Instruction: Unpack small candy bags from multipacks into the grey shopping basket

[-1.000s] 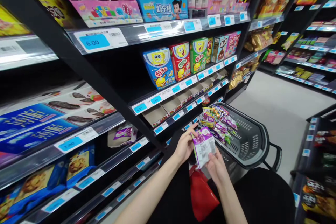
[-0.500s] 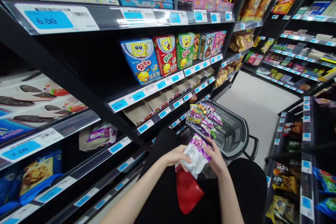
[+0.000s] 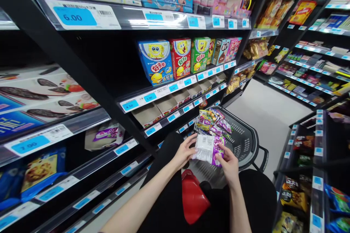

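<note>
A small candy packet point(image 3: 205, 148), silver-white with printed text and a purple grape-patterned end, is held up over the near part of a dark grey shopping basket point(image 3: 255, 138). At its pale left edge, my left hand point(image 3: 185, 151) grips it between thumb and fingers. The purple end is pinched by my right hand point(image 3: 228, 162). Beyond the hands, several colourful candy packets point(image 3: 218, 125) are heaped at the far left of the basket. A shiny red object point(image 3: 194, 198) lies below the hands, between my dark-clothed legs; its kind cannot be made out.
On the left, black shelves carry cartoon snack boxes point(image 3: 157, 62), open cardboard trays point(image 3: 147, 113) and another purple packet point(image 3: 108, 133). A lower rack with bagged snacks point(image 3: 294, 196) stands at the right. Pale floor point(image 3: 276, 105) shows past the basket, whose black handle point(image 3: 264, 158) points right.
The candy packet has turned from a slant to nearly level, its purple end now at the right. My left hand has shifted up to its left edge. The view has shifted slightly.
</note>
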`<action>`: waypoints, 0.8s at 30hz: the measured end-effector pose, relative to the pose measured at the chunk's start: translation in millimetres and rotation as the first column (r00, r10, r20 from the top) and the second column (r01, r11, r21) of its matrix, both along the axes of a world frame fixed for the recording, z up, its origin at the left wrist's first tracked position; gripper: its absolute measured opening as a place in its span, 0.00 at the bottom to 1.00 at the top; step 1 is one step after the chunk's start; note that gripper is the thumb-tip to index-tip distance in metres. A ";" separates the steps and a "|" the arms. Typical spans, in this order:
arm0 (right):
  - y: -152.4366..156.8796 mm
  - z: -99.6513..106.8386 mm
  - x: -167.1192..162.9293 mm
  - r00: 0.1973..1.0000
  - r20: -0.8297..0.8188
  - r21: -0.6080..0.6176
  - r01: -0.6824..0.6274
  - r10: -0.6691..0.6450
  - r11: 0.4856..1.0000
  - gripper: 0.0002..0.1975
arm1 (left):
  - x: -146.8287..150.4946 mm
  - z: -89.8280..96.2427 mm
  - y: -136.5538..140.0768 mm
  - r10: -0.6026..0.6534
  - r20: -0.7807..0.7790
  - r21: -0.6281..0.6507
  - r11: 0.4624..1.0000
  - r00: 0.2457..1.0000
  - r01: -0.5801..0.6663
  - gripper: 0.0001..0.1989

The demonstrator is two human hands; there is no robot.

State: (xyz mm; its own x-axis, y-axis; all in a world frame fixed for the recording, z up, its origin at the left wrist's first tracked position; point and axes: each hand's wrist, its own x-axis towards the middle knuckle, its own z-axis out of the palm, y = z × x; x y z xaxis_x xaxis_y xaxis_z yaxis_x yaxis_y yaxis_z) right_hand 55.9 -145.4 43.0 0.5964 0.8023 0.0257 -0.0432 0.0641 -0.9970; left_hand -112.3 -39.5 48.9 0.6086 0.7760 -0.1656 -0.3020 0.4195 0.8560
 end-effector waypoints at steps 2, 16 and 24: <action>-3.8 4.0 1.9 0.998 0.052 -0.008 -0.018 0.018 1.000 0.19 | -0.8 0.5 1.2 -0.022 -0.016 0.022 0.999 1.000 0.023 0.33; -1.3 11.7 -13.2 0.948 0.304 0.044 0.088 -0.097 0.995 0.07 | 0.8 10.2 -1.5 0.213 -0.195 0.402 0.908 0.957 -0.120 0.10; -2.3 16.0 -13.1 0.948 0.311 -0.046 0.083 -0.065 0.995 0.09 | 7.5 19.0 -13.7 0.282 -0.277 0.512 0.852 0.919 -0.107 0.07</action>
State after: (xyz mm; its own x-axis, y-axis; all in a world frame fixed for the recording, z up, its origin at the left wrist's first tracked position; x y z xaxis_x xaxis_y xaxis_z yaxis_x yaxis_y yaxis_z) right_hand 42.8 -147.7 59.0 0.6245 0.7616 0.1730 0.2699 -0.0026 -0.9629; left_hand -104.8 -53.2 67.9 0.4129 0.9059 0.0943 0.0028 -0.1048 0.9945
